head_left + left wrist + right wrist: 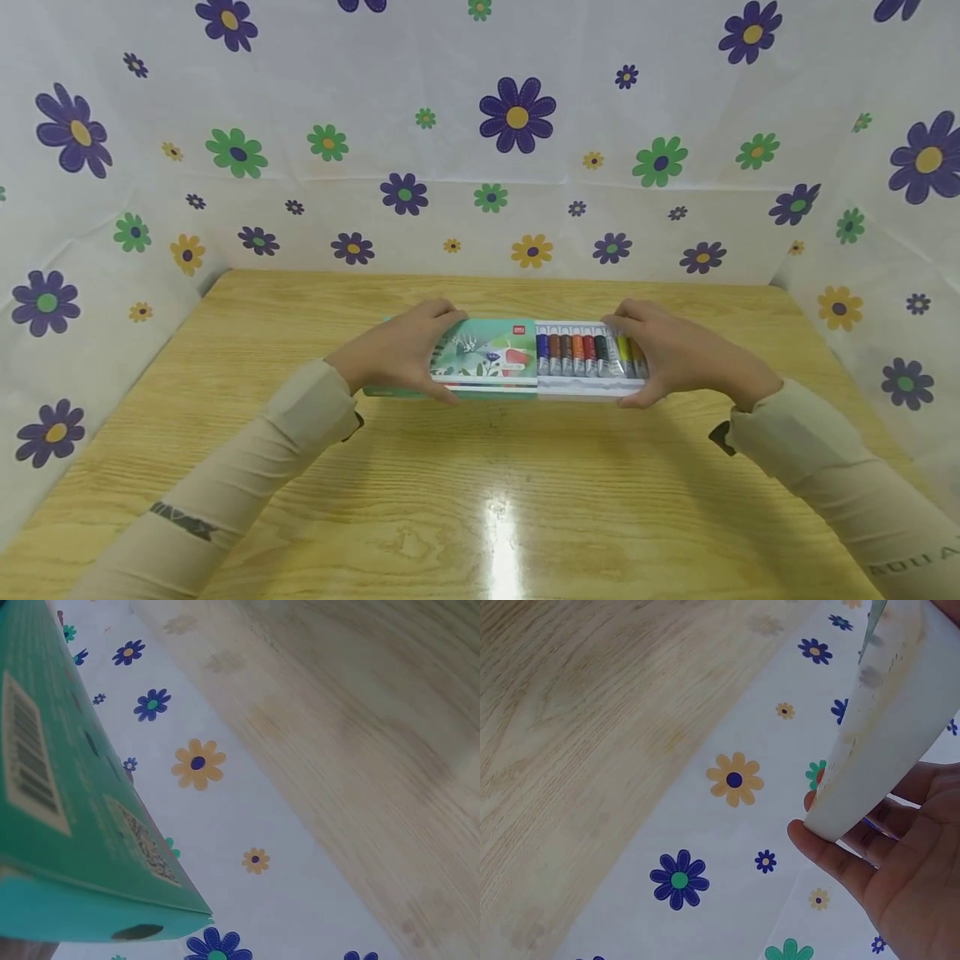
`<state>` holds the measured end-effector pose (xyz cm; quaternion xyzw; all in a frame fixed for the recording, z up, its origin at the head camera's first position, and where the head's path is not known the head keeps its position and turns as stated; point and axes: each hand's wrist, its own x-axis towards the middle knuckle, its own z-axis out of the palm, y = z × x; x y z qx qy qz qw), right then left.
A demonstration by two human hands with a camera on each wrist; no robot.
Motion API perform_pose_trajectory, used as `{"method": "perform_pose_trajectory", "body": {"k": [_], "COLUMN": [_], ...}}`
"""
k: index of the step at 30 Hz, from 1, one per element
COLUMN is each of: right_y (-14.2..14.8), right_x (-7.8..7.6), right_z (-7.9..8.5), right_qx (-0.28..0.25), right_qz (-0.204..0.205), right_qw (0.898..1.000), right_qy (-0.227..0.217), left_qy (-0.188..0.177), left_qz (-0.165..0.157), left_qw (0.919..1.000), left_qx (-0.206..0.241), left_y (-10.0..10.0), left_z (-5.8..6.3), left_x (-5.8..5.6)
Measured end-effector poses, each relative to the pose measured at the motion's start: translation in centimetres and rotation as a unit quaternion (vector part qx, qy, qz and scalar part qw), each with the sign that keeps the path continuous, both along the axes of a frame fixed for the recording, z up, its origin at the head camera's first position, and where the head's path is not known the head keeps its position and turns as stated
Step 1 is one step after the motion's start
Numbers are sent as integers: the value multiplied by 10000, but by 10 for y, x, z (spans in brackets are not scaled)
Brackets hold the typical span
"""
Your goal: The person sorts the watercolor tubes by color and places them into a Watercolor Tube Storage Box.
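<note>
A green printed paint box sleeve point(491, 354) is held level over the table, with its white tray point(573, 387) drawn partway out to the right. In the tray lies a row of several paint tubes point(577, 357) in blue, brown, orange, red, black, white and yellow. My left hand point(393, 348) grips the sleeve, thumb on the near edge and fingers on the far one. My right hand point(686, 354) holds the tray's outer end the same way. The left wrist view shows the sleeve's underside point(90, 817) with a barcode; the right wrist view shows the tray's white outside point(877, 750).
Below the box spreads a wooden table point(450, 492) with a bright reflection near its front. A white cloth point(570, 158) with purple, green and yellow flowers stands behind the table and along both sides.
</note>
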<state>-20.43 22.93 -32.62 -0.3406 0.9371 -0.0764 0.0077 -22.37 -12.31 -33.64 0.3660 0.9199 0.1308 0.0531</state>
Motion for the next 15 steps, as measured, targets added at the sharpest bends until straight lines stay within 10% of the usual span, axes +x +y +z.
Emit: {"method": "perform_pose_trajectory", "body": {"k": [15], "right_y": [-12], "right_x": [-1], "right_z": [0], "right_qx": [-2], "right_qz": [80], "right_qw": [9999], "right_qy": [71], "left_qy": [-3], "left_qz": [60], "left_qw": [9999], "left_qx": [-140], "left_y": [16], "left_z": [1], "left_x": [0]}}
